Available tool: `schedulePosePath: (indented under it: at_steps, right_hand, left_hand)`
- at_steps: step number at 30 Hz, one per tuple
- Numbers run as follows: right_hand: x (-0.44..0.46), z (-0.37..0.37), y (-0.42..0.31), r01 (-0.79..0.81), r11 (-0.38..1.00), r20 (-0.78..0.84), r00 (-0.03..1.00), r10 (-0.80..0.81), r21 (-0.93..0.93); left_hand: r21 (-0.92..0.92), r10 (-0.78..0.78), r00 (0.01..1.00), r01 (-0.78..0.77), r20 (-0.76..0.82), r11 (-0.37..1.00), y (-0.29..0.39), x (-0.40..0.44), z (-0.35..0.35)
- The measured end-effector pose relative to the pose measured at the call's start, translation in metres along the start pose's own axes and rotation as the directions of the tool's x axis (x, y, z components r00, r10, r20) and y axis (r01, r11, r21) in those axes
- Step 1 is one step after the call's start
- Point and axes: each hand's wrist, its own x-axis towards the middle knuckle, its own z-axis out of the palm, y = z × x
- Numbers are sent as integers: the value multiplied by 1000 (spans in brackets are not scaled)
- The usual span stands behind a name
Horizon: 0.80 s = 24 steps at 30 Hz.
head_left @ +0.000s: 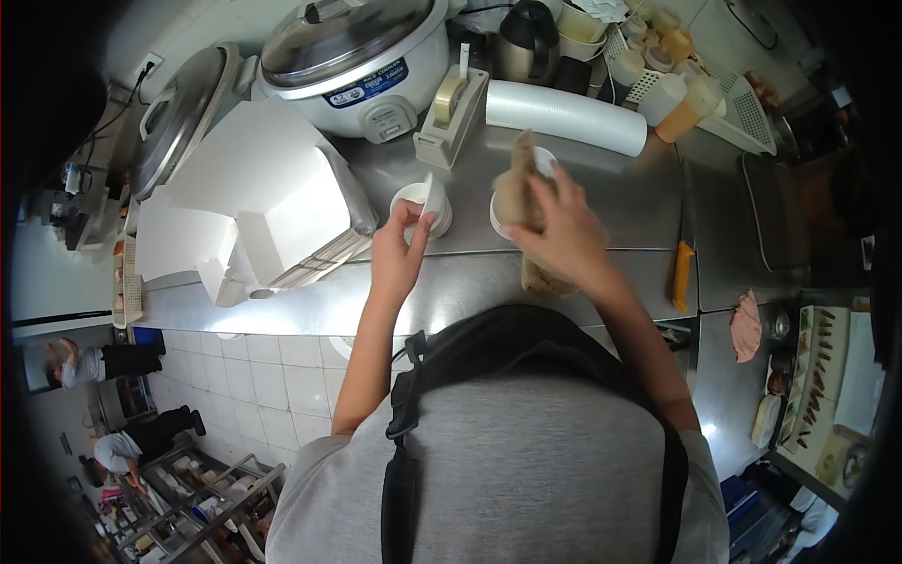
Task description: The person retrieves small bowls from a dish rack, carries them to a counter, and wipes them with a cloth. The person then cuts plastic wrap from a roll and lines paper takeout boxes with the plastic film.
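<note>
My left hand (402,252) is closed, pinching a small white paper cup (433,195) that stands on edge. Under it, other white round cups (409,194) sit stacked on the steel counter. Farther right, my right hand (566,226) has its fingers wrapped round a crumpled brown paper bag (513,195), blurred by motion. Behind this bag a white round container (543,162) partly shows, and another white rim (498,222) appears at its left. More brown paper (545,280) lies below my right wrist, at the counter's front edge.
White folded cardboard boxes (282,179) are stacked at left, before a rice cooker (352,70). A tape dispenser (451,117) and a plastic roll (564,115) lie behind my hands. Sauce bottles (691,105) stand back right; a yellow-handled tool (682,275) lies right. People are at left.
</note>
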Motion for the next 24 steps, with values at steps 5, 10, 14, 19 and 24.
schedulePosePath:
  at_steps: [5, 10, 14, 19, 24]
  right_hand:
    - [8, 53, 2, 180, 968, 18, 984, -179, -178]
    - [0, 71, 11, 346, 919, -37, 933, -359, -191]
    - [-4, 51, -1, 193, 981, 95, 977, -192, 4]
    - [7, 41, 6, 260, 963, 34, 964, -263, 64]
    - [9, 19, 16, 67, 964, 30, 997, -77, 258]
  left_hand:
    - [531, 382, 922, -354, 61, 770, -8, -6, 5]
    - [549, 474, 872, -457, 121, 700, -6, 10, 41]
    - [674, 413, 875, -464, 251, 575, -26, 56, 66]
    - [749, 202, 884, -466, 422, 471, -53, 71, 99]
    - [655, 220, 900, -426, 376, 624, -37, 61, 98]
